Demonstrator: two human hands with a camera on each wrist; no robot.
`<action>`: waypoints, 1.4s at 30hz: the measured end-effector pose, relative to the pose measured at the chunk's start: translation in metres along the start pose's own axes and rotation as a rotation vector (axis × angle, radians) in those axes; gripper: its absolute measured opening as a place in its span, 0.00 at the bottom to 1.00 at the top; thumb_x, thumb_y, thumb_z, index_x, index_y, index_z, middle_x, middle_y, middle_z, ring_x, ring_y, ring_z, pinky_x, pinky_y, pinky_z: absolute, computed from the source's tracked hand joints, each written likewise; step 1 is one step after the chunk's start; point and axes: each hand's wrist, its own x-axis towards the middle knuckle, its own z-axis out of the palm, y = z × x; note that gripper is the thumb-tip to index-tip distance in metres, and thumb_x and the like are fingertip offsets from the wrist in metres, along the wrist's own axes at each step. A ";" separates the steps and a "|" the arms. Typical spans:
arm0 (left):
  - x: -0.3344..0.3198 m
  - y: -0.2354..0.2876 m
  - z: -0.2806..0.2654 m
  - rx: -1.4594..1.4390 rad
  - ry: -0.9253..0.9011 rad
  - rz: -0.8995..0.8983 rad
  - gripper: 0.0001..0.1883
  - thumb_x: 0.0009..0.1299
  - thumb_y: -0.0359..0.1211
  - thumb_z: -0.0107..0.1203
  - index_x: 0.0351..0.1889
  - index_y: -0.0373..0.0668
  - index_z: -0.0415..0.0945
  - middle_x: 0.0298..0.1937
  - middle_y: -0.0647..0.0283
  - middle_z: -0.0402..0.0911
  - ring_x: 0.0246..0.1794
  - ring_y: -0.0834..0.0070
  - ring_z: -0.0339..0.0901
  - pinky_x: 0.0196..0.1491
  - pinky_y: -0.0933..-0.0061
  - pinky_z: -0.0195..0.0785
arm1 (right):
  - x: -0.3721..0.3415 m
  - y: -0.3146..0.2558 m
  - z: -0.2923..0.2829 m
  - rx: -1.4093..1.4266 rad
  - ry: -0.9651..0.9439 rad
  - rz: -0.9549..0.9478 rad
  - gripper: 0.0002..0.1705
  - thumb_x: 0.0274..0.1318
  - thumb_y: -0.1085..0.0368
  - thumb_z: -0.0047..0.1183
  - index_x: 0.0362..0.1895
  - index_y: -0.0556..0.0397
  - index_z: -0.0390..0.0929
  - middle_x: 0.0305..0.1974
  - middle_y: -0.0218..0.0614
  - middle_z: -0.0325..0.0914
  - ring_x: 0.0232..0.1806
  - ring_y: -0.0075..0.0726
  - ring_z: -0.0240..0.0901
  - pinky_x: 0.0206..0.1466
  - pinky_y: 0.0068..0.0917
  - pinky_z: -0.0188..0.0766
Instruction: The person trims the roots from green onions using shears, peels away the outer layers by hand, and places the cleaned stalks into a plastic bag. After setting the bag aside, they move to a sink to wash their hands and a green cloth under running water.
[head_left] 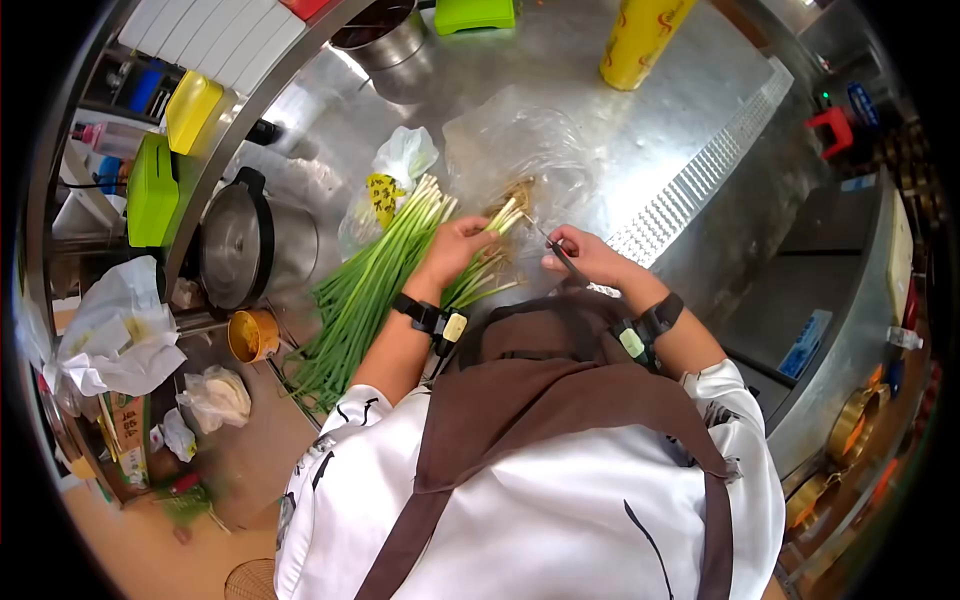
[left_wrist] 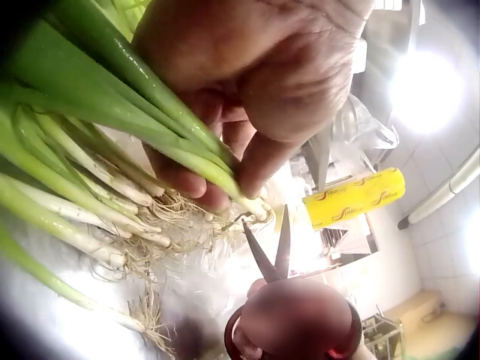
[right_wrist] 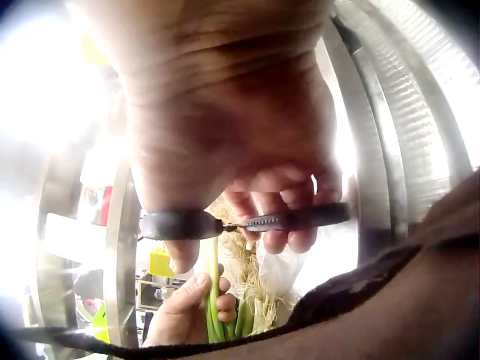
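Steel table (head_left: 540,60): spreads under the work, shiny with reflected light.
Green onions (head_left: 370,275): lie in a big heap on the left part of the table, with leaves toward the near edge and white ends toward the middle.
Perforated strip (head_left: 690,180): runs slantwise on the right part of the table.
Clear plastic bag (head_left: 530,140): lies crumpled, just beyond the white ends.
Lidded pot (head_left: 232,245): stands left of the heap.
Yellow roll (head_left: 640,40): is placed at the far side.
Left hand (head_left: 455,250): pinches the held stalks (left_wrist: 206,169) between thumb and fingers, close to their white end.
Right hand (head_left: 590,262): grips the scissors (left_wrist: 270,251), with thumb at one handle and fingers curled at the other.
Scissors: stand with blades apart, tips just beside the held white end; cannot tell if touching.
Hairy roots (left_wrist: 154,319): show pale brown at the onion ends.
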 end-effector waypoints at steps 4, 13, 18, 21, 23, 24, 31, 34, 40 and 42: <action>0.001 -0.003 0.000 -0.075 0.014 -0.009 0.11 0.64 0.26 0.56 0.43 0.32 0.74 0.31 0.64 0.79 0.26 0.82 0.72 0.31 0.80 0.65 | -0.004 0.002 -0.006 -0.004 -0.025 -0.062 0.22 0.47 0.59 0.63 0.42 0.54 0.68 0.22 0.23 0.66 0.24 0.17 0.58 0.27 0.18 0.55; 0.001 -0.009 0.001 -0.040 -0.100 0.013 0.08 0.65 0.27 0.54 0.41 0.34 0.75 0.32 0.66 0.79 0.28 0.82 0.73 0.34 0.80 0.67 | 0.034 -0.045 0.017 -0.121 0.453 -0.397 0.21 0.52 0.69 0.54 0.51 0.58 0.68 0.37 0.35 0.78 0.42 0.27 0.74 0.46 0.23 0.70; 0.000 -0.016 0.002 -0.105 -0.019 0.028 0.09 0.63 0.28 0.56 0.40 0.35 0.76 0.29 0.66 0.78 0.25 0.82 0.73 0.30 0.81 0.66 | 0.050 -0.056 0.026 -0.331 0.530 -0.323 0.19 0.48 0.68 0.53 0.48 0.51 0.70 0.35 0.45 0.78 0.38 0.44 0.77 0.42 0.32 0.70; 0.005 -0.022 0.005 -0.075 0.022 0.045 0.10 0.62 0.30 0.58 0.39 0.35 0.76 0.26 0.67 0.78 0.22 0.83 0.72 0.27 0.81 0.65 | 0.051 -0.058 0.026 -0.413 0.552 -0.243 0.18 0.48 0.68 0.53 0.47 0.50 0.71 0.34 0.45 0.78 0.37 0.46 0.76 0.41 0.33 0.70; 0.007 -0.026 0.005 0.027 0.026 0.123 0.10 0.63 0.30 0.57 0.39 0.34 0.76 0.25 0.67 0.78 0.22 0.83 0.72 0.26 0.81 0.64 | 0.057 -0.051 0.026 -0.341 0.545 -0.285 0.18 0.48 0.68 0.53 0.47 0.50 0.71 0.32 0.44 0.78 0.36 0.46 0.76 0.40 0.34 0.70; 0.007 -0.025 0.005 0.024 0.025 0.124 0.10 0.63 0.30 0.57 0.39 0.34 0.76 0.25 0.67 0.78 0.22 0.83 0.72 0.26 0.81 0.64 | 0.059 -0.049 0.026 -0.345 0.546 -0.284 0.18 0.48 0.68 0.53 0.47 0.50 0.71 0.32 0.44 0.78 0.36 0.46 0.76 0.40 0.34 0.70; 0.002 -0.015 0.002 -0.025 -0.027 0.090 0.09 0.64 0.28 0.56 0.40 0.34 0.76 0.28 0.67 0.78 0.24 0.83 0.72 0.29 0.80 0.65 | 0.077 -0.034 0.015 -0.084 0.471 -0.222 0.18 0.47 0.72 0.55 0.46 0.56 0.69 0.26 0.33 0.75 0.26 0.27 0.69 0.30 0.23 0.65; 0.002 -0.014 0.001 -0.040 -0.054 0.057 0.09 0.64 0.27 0.55 0.41 0.33 0.76 0.31 0.66 0.80 0.27 0.83 0.73 0.32 0.81 0.67 | 0.072 -0.042 0.014 0.026 0.440 -0.195 0.20 0.45 0.71 0.57 0.45 0.58 0.68 0.25 0.26 0.72 0.25 0.18 0.65 0.27 0.18 0.61; 0.000 -0.007 -0.006 -0.074 -0.020 0.014 0.10 0.65 0.27 0.54 0.43 0.33 0.76 0.33 0.63 0.81 0.28 0.82 0.74 0.33 0.80 0.67 | 0.041 -0.053 0.000 -0.008 0.408 -0.286 0.19 0.47 0.69 0.58 0.45 0.57 0.69 0.26 0.26 0.72 0.26 0.17 0.64 0.29 0.17 0.62; -0.001 -0.005 -0.007 -0.068 -0.013 0.000 0.11 0.65 0.27 0.54 0.43 0.32 0.76 0.33 0.63 0.81 0.29 0.82 0.74 0.33 0.80 0.67 | 0.024 -0.037 -0.011 -0.065 0.218 -0.204 0.19 0.47 0.65 0.60 0.44 0.57 0.71 0.26 0.28 0.73 0.27 0.20 0.64 0.32 0.19 0.63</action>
